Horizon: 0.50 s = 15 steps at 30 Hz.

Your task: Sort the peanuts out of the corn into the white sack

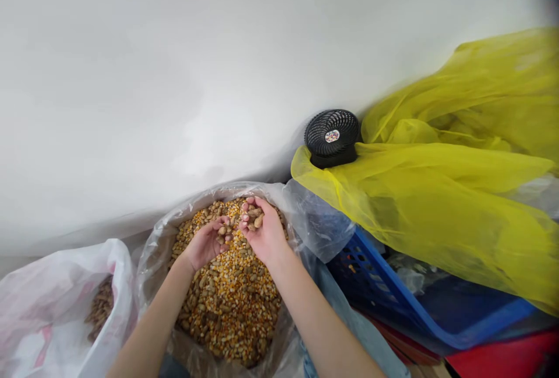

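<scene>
Both of my hands are over a clear plastic bag (151, 261) filled with a mix of corn kernels (238, 276) and unshelled peanuts. In the palm of my right hand (267, 232) lie several peanuts (254, 216), with the fingers curled around them. My left hand (205, 245) is just to the left, its fingers curled around a few more peanuts (224, 230). The two hands are close together at the fingertips, above the far half of the mix. Part of the left palm is hidden from view.
A white bag (61, 285) with peanuts (101, 308) inside stands at the left. On the right is a blue plastic basket (393, 285) partly covered by yellow mesh cloth (437, 191). A small black fan (332, 136) rests there beside the white wall (174, 75).
</scene>
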Available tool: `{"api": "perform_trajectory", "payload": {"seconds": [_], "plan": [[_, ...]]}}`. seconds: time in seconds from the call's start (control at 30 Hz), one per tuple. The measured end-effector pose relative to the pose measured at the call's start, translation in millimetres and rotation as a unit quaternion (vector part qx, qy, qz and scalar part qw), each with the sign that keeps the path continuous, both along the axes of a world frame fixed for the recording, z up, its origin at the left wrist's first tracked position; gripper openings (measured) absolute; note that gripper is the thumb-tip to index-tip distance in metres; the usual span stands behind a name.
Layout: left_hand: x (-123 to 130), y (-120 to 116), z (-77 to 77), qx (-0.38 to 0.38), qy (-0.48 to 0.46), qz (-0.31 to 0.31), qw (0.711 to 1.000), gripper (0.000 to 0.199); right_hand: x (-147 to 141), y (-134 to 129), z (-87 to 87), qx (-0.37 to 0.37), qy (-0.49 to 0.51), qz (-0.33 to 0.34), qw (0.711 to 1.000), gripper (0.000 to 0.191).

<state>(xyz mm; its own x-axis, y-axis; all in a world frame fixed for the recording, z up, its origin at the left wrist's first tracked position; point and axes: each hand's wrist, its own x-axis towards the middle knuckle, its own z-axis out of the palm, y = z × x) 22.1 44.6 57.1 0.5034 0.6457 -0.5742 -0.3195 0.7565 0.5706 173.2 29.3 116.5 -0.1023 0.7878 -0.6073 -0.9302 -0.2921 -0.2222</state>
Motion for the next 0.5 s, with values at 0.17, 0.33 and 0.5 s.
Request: {"api": "perform_trajectory", "payload": {"seconds": [0.17, 0.33, 0.5], "plan": [[1.0, -0.3, 0.3, -0.032, 0.004, 0.016, 0.999, 0.012, -0.7, -0.3, 1.0, -0.009, -0.003, 0.003, 1.0, 0.006], [1.1, 1.0, -1.5, -0.037, 0.022, 0.026, 0.999, 0.013, -1.0, -0.7, 2.1, -0.008, -0.006, 0.002, 1.0, 0.008], [1.2, 1.1, 0.1, -0.029, 0.023, 0.034, 0.999, 0.015, -1.7, 0.0, 0.4, -0.005, -0.003, 0.006, 1.0, 0.007]]}}
